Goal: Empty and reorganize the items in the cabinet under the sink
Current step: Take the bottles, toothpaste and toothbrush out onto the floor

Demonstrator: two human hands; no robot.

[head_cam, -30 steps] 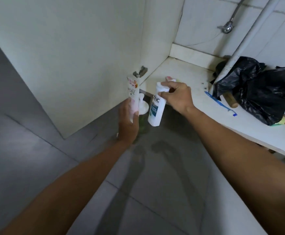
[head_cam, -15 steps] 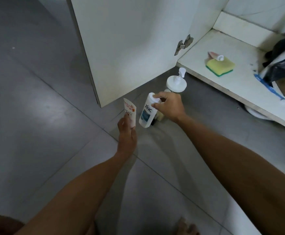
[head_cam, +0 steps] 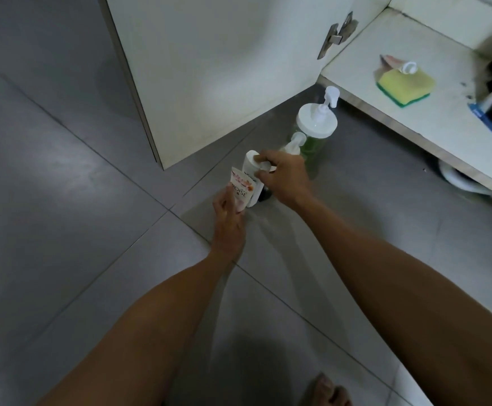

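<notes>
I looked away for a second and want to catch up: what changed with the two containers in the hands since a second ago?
Both came away from the cabinet shelf and down to the floor beside the pump bottles. The right hand still grips the white bottle by its top; the left hand still holds the tube. The sponge stays on the shelf.
</notes>
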